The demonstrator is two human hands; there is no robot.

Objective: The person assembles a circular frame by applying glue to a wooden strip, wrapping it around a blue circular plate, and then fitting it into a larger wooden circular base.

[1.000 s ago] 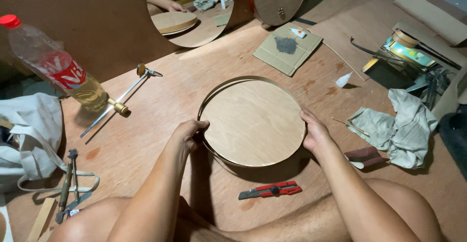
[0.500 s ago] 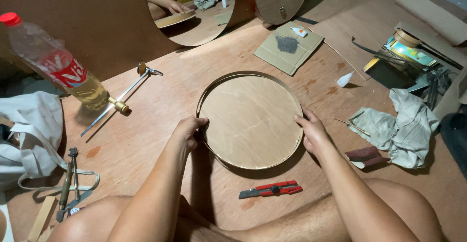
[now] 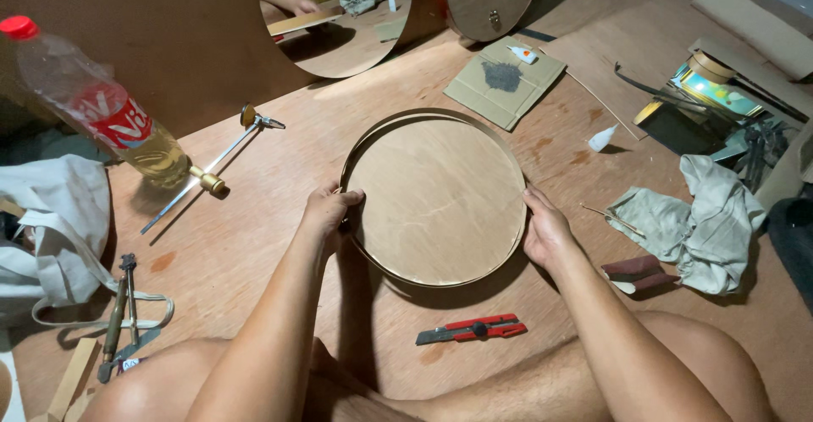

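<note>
A round wooden disc with a thin raised rim [image 3: 436,200] lies flat on the brown board floor in the middle of the view. My left hand [image 3: 329,210] grips its left edge, fingers curled over the rim. My right hand [image 3: 544,229] holds its right edge, thumb on top. A red and grey utility knife [image 3: 472,330] lies just below the disc, between my forearms and above my bare knees.
A plastic bottle with yellowish liquid [image 3: 102,108] lies at the far left beside a white cloth bag [image 3: 47,219]. A metal rod tool [image 3: 207,180] lies left of the disc. Cardboard square [image 3: 505,81], grey rag [image 3: 699,219], sanding block [image 3: 637,271] and clutter sit right. A round mirror [image 3: 339,15] leans behind.
The disc has turned slightly and shifted between my hands; its rim now shows more along the upper left. Both hands keep their hold on its edges.
</note>
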